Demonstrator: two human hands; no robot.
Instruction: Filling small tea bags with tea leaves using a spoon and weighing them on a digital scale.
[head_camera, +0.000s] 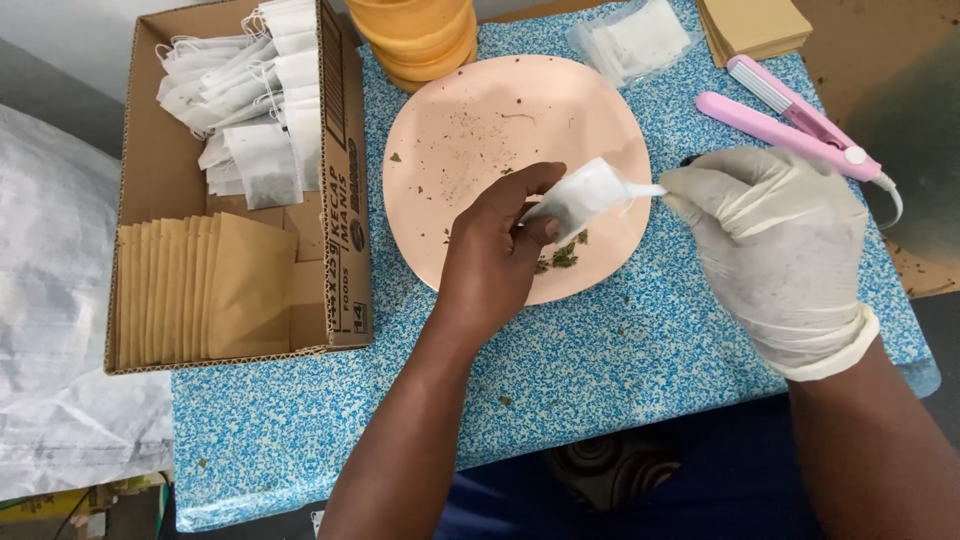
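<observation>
- Two arms reach up from the bottom of the picture, over a table with a blue and white speckled top (600, 350).
- Bare, the left hand (495, 250) is closed in a pinch around a small white tea bag (580, 195). It holds the bag up just above the pink plate (470, 130).
- Wearing a white glove, the right hand (775, 245) has its fingers curled in. The fingertips pinch the thin end of the same bag, so both hands have hold of it.
- Right under the bag, a little heap of green dried leaves (560, 255) lies on the plate. More crumbs are dotted over the plate.
- Beside the gloved hand, a pink sealing clamp (790, 120) lies open on the table, with its cord going off to the right.
- On the left, a cardboard box (345, 200) holds a row of brown paper envelopes (200, 290) and a pile of filled white bags with strings (250, 100).
- At the top sit a stack of orange bowls (415, 35), a clear pack of empty white bags (630, 40) and some brown paper sheets (750, 25).
- I think the bag could tear if both hands pull too hard, because it is thin.
- Leaves could also drop out if the bag tips with its mouth down. If the bag moves off to the side, they would land on the table and not on the plate.
</observation>
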